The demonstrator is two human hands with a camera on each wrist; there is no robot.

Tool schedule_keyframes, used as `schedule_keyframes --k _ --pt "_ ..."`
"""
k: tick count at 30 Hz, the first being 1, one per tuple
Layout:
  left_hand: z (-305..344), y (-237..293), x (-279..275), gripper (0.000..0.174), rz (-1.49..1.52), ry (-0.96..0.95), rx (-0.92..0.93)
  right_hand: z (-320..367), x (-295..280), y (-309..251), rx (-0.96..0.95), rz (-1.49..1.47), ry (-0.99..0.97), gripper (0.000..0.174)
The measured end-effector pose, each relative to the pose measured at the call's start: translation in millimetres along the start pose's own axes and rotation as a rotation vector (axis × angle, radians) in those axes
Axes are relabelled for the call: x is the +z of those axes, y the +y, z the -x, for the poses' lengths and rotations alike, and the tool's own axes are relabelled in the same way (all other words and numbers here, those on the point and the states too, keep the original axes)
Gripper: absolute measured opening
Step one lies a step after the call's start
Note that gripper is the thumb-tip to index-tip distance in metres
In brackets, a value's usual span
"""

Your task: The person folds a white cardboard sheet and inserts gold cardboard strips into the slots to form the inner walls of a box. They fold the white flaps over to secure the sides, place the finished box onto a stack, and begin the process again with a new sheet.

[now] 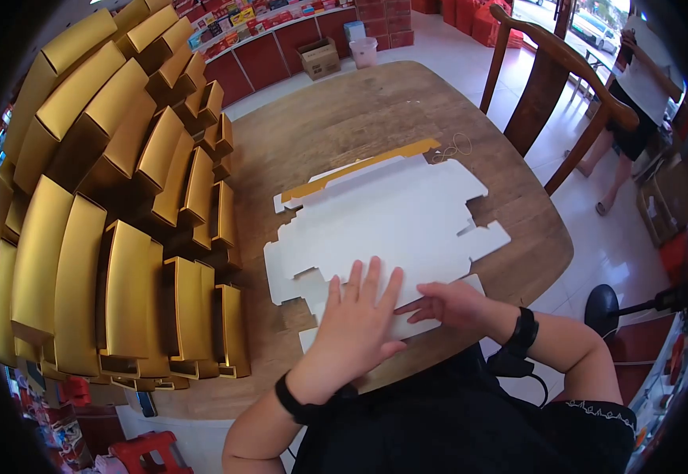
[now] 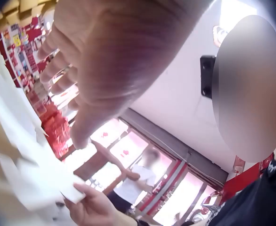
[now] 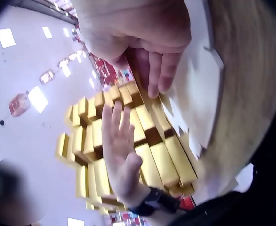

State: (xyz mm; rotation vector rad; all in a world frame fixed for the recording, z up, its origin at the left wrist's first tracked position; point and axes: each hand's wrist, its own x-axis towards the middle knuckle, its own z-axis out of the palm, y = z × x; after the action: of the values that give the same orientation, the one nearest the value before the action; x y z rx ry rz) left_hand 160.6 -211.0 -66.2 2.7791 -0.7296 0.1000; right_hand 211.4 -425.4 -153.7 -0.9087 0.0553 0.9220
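Observation:
A flattened white cardboard box blank with cut tabs lies on the wooden table. A gold strip runs along its far edge. My left hand is spread over the near left part of the blank, fingers straight and pointing away from me, palm down. To its right, my right hand is at the near flap, its fingers loosely bent toward the left hand. The right wrist view shows the right hand with fingertips by the edge of the white card, nothing between thumb and fingers.
Gold boxes stand stacked high along the table's left side. A loose rubber band lies beyond the blank. A wooden chair stands at the far right, with a person behind it. A carton and bin sit by the shelves.

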Motion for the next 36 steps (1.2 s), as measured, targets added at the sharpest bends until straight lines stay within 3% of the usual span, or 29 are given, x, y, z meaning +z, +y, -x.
schedule_keyframes --k 2,5,6,7,8,9,10,12,14,16,17,18,19,20,21,22,26,28,29,31,36 --pt "-2.5 -2.6 26.4 0.058 -0.092 0.091 0.057 7.7 13.1 6.0 -0.060 0.120 -0.011 0.043" --pt "-3.3 -28.8 48.5 0.046 -0.079 0.002 -0.063 24.3 13.6 8.8 -0.237 0.824 -0.175 0.041" --pt "-0.5 -32.6 50.5 0.046 -0.072 -0.002 -0.069 35.7 18.0 3.8 -0.227 0.822 -0.177 0.041" --pt "1.3 -34.8 49.2 0.042 -0.105 0.077 -0.033 50.3 25.8 -5.7 -0.454 1.196 -0.153 0.038" --pt "2.0 -35.8 47.4 0.038 -0.140 0.156 0.003 59.7 33.0 -14.7 -0.694 1.563 -0.124 0.035" --pt "1.5 -33.6 41.7 0.037 -0.097 0.149 -0.006 57.9 40.7 -23.8 -1.044 1.780 0.046 0.035" --pt "2.0 -28.5 36.4 0.037 -0.097 0.147 -0.008 49.9 41.0 -31.0 -1.042 1.778 0.044 0.035" --pt "0.6 -19.0 27.3 0.035 -0.157 -0.038 -0.078 29.8 34.3 -42.7 -1.055 2.061 0.299 0.036" --pt "3.2 -15.4 24.4 0.031 -0.176 -0.072 -0.077 16.4 13.8 -40.6 -0.996 2.054 0.210 0.037" --pt "8.2 -21.3 28.8 0.028 -0.189 -0.121 -0.090 6.6 7.8 -41.2 -0.479 2.149 -0.037 0.036" --pt "6.8 -34.1 34.0 0.019 -0.101 -0.150 -0.072 0.3 7.9 -48.6 -0.471 2.137 -0.052 0.036" --pt "1.6 -45.4 34.6 0.011 -0.013 -0.179 -0.052 -8.1 10.8 -62.6 -0.283 1.997 -0.051 0.030" --pt "-15.1 -54.3 24.4 0.013 0.126 -0.336 -0.168 -16.6 14.7 -76.5 -0.103 1.850 -0.047 0.028" --pt "-25.2 -66.5 22.2 0.017 0.243 -0.321 -0.254 -25.0 19.9 -89.1 0.014 1.786 -0.022 0.032" --pt "-36.1 -81.6 25.2 0.025 0.274 -0.380 -0.303 -32.9 21.9 -90.4 0.030 1.915 0.045 0.033" --pt "-45.3 -83.6 23.7 0.034 0.055 -0.427 -0.339 -38.8 21.1 -89.2 0.047 2.044 0.113 0.035" --pt "-47.7 -89.4 28.6 0.039 0.044 -0.453 -0.366 -47.6 8.7 -85.4 0.009 2.075 0.116 0.036" --pt "-42.1 -95.2 32.8 0.039 0.040 -0.427 -0.345 -45.0 -1.2 -84.6 -0.108 1.879 0.110 0.031" --pt "-39.2 -102.6 33.9 0.038 0.228 -0.386 -0.387 -44.8 -3.1 -88.5 -0.104 1.876 0.110 0.031" --pt "-38.4 -112.4 36.2 0.033 0.472 -0.389 -0.458 -43.5 -4.1 -98.0 0.140 1.541 0.053 0.033" --pt "-35.1 -117.0 39.5 0.026 0.635 -0.432 -0.497 -43.7 -9.7 -96.2 0.212 1.477 0.088 0.033"
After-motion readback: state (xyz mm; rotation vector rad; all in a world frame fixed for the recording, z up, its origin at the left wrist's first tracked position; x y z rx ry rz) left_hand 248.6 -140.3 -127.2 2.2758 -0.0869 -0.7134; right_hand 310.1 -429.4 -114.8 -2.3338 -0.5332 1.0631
